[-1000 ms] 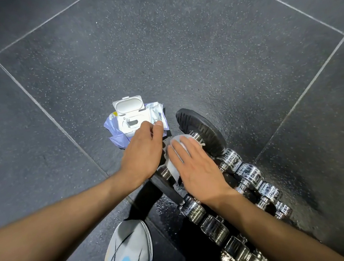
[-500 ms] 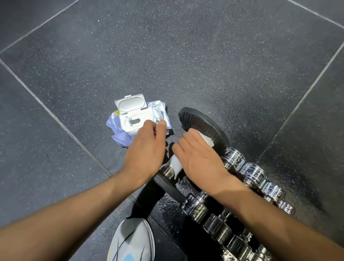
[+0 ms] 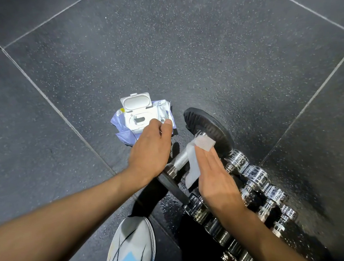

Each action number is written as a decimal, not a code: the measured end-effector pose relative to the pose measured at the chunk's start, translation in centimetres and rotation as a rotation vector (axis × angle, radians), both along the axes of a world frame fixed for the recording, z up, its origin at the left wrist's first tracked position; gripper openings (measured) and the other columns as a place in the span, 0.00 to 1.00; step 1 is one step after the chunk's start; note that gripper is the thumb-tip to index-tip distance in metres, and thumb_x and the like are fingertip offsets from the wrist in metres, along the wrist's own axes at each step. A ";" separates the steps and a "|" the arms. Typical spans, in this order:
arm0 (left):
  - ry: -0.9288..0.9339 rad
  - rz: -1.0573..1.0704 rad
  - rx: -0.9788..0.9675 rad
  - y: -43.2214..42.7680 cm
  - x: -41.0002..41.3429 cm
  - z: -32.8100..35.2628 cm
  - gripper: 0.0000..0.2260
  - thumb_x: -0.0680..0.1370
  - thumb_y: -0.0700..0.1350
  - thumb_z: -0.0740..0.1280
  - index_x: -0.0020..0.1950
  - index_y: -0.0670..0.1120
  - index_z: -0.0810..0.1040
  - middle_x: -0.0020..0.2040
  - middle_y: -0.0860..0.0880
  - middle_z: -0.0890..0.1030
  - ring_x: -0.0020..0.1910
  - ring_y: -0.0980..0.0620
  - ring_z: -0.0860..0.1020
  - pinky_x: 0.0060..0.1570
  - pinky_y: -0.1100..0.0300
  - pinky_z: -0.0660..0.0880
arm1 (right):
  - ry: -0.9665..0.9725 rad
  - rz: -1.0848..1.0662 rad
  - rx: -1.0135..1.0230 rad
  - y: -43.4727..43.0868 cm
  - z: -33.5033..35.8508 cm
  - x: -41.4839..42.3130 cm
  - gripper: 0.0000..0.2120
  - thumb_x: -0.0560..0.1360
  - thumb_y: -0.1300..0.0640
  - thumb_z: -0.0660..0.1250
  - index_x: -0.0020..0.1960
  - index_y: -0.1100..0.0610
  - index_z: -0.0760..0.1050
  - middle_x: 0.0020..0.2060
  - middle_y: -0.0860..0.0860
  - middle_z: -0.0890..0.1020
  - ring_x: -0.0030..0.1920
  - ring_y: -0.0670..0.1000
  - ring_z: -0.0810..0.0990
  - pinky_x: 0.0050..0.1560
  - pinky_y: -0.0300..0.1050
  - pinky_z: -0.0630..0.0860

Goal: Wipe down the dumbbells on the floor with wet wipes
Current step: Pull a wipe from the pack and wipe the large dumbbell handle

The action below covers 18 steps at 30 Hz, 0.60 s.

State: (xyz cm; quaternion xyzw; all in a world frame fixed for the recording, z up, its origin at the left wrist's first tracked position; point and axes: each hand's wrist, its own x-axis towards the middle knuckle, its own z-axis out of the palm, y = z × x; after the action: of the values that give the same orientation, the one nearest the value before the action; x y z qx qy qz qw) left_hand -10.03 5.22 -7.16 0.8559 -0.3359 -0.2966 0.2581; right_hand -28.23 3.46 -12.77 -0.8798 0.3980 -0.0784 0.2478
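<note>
dark speckled floor (image 3: 199,41) of big tiles with pale seams fills the view. at lower right a row of small chrome dumbbells (image 3: 255,176) lies side by side on a wet-looking patch. just above that row, touching it, lies the dumbbell (image 3: 180,160) being wiped: black plates at both ends, a knurled chrome handle between them, set slanting with its far plate toward the upper right. a white and blue shoe (image 3: 130,246) stands at the bottom edge, near the closer plate.

the left hand (image 3: 150,152) reaches in over the left part of the handle, fingers bent, their tips at the near right edge of the wipes pack (image 3: 139,117); whether they grip the pack or only rest there, i cannot tell. the right hand (image 3: 215,179) is flat, fingers straight and close together, pressing the wipe (image 3: 193,160) onto the handle.

the pack lies on the floor just left of the far plate, its white lid (image 3: 135,101) flipped up and open. the wipe drapes over the handle, one corner sticking out past the fingertips against the far plate, the other end hanging near the closer plate.
</note>
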 end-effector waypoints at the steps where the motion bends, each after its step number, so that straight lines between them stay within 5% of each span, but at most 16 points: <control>1: -0.002 -0.001 -0.001 0.0 0.0 0.0 0.20 0.83 0.63 0.50 0.47 0.50 0.71 0.44 0.51 0.78 0.44 0.47 0.77 0.48 0.48 0.74 | 0.022 0.001 -0.023 -0.1 0.1 0.3 0.33 0.75 0.73 0.61 0.79 0.60 0.60 0.73 0.59 0.72 0.79 0.60 0.62 0.66 0.57 0.77; 4: -0.012 -0.002 -0.002 0.1 -0.1 0.0 0.20 0.84 0.63 0.50 0.48 0.50 0.71 0.43 0.51 0.78 0.44 0.48 0.77 0.46 0.50 0.73 | 0.113 0.062 -0.133 -1.1 0.6 1.5 0.31 0.75 0.70 0.56 0.78 0.60 0.64 0.70 0.58 0.74 0.79 0.59 0.61 0.73 0.53 0.71; 11: 0.004 -0.012 -0.024 0.0 -0.1 0.2 0.18 0.85 0.59 0.52 0.48 0.48 0.71 0.45 0.49 0.78 0.44 0.47 0.76 0.47 0.49 0.73 | 0.156 0.090 -0.160 -2.5 1.2 3.5 0.31 0.74 0.64 0.43 0.72 0.65 0.72 0.72 0.60 0.74 0.77 0.57 0.66 0.71 0.52 0.72; 16: -0.005 -0.009 -0.006 0.0 0.0 0.0 0.18 0.84 0.61 0.51 0.48 0.49 0.70 0.45 0.50 0.78 0.46 0.46 0.76 0.47 0.49 0.73 | 0.094 -0.038 0.128 -0.4 3.6 1.5 0.31 0.81 0.68 0.51 0.83 0.55 0.52 0.82 0.51 0.56 0.82 0.49 0.49 0.73 0.38 0.53; 18: -0.024 -0.038 -0.007 0.1 0.0 0.0 0.18 0.85 0.60 0.51 0.50 0.48 0.71 0.45 0.49 0.78 0.46 0.45 0.76 0.46 0.49 0.73 | 0.047 -0.164 0.344 0.5 4.2 1.0 0.33 0.82 0.66 0.51 0.83 0.48 0.47 0.82 0.46 0.54 0.78 0.47 0.58 0.75 0.40 0.54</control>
State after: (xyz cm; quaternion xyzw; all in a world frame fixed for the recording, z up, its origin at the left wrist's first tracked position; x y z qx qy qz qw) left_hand -10.07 5.28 -7.14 0.8519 -0.3561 -0.2902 0.2514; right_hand -27.27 3.97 -8.59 -0.7907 0.4815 -0.0086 0.3780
